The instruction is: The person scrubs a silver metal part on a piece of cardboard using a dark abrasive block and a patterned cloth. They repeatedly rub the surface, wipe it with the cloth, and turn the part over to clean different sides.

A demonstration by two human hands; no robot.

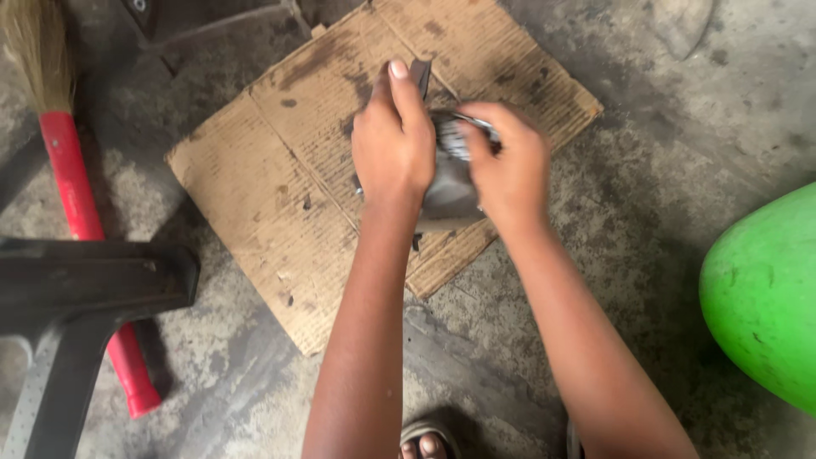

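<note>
Reaching down over a stained cardboard sheet on the concrete floor, both forearms extended, left hand closed around a dull grey metal part with index finger straight along a dark blade-like tool. Right hand curled onto the part's ribbed top, fingers bent. Held just above the cardboard, motion-blurred, surface grimy.
</note>
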